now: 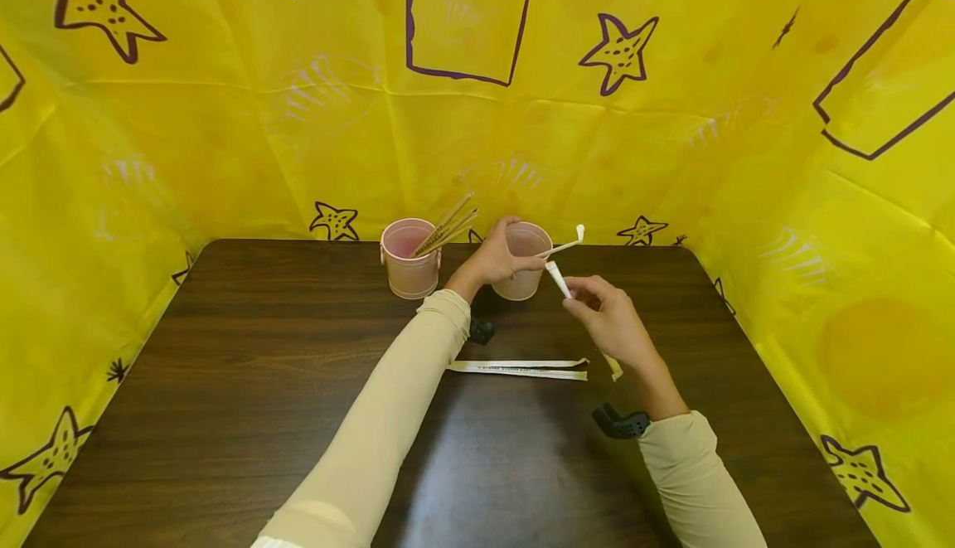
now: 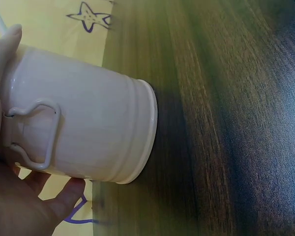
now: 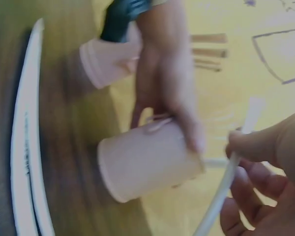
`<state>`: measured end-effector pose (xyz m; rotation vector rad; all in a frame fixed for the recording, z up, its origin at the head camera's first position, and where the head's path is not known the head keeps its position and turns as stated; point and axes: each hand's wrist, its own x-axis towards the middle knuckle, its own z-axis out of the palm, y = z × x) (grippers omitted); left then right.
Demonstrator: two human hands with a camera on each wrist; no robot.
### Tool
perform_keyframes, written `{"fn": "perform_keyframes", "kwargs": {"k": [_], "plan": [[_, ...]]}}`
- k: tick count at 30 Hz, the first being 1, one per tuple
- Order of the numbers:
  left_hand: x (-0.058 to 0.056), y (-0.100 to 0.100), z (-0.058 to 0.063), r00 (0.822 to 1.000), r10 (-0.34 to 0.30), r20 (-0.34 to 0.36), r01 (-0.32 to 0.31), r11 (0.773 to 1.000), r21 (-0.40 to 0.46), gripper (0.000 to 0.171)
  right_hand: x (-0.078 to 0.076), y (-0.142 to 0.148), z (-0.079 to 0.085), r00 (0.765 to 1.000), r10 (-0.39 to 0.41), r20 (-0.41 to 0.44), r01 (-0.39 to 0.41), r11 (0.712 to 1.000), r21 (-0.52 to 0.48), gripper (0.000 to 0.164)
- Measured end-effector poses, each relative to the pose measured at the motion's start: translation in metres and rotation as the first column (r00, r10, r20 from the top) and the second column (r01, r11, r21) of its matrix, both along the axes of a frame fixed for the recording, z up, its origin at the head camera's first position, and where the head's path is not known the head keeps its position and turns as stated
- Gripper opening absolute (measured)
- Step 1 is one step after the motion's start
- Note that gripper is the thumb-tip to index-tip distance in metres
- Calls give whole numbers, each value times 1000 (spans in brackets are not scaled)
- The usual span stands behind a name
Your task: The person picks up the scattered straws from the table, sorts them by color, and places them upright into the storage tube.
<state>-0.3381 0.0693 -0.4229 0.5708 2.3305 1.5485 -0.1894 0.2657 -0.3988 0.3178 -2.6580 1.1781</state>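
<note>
Head view: left hand (image 1: 498, 261) grips the held bucket (image 1: 516, 286) near its rim, thumb stretched toward the right hand (image 1: 610, 320); thin stick (image 1: 564, 247) with a white tip leans out just past that thumb. Right-hand fingers pinch a paper sleeve (image 1: 558, 280), top end just beside the left thumb, tail below the palm. Second bucket (image 1: 413, 279) with brown sticks (image 1: 446, 230) is left of the left fingers. Two flat strips (image 1: 518, 369) lie on the table (image 1: 254, 390), on the wearer's side of both hands' fingers

Left wrist view: fingers wrap the held bucket's rim end, wire handle (image 2: 54, 135) just beside them, base away from fingertips

Right wrist view: blurry; sleeve sits between thumb and fingertips, sticking out both sides
</note>
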Motion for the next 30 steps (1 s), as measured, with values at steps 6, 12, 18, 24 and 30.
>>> {"fn": "perform_keyframes", "kwargs": {"k": [6, 12, 18, 24, 30], "plan": [[0, 0, 0, 1000, 1, -14, -1, 1000, -12, 103, 4, 0, 23, 991, -112, -69, 99, 980, -171, 22], [-1, 1, -2, 1000, 3, -17, -3, 1000, -9, 102, 5, -8, 37, 970, -208, -127, 130, 882, -454, 24], [-2, 0, -1, 1000, 1, -27, -2, 1000, -15, 102, 0, -20, 52, 904, -322, -280, -62, 550, -833, 15], [-2, 0, -1, 999, 5, -37, -6, 1000, -5, 102, -11, -29, 61, 821, -425, -382, -199, 413, -889, 14], [-2, -1, -1, 999, 1, -42, -1, 1000, -14, 103, -27, -31, 44, 830, -419, -369, -111, 524, -845, 14]]}}
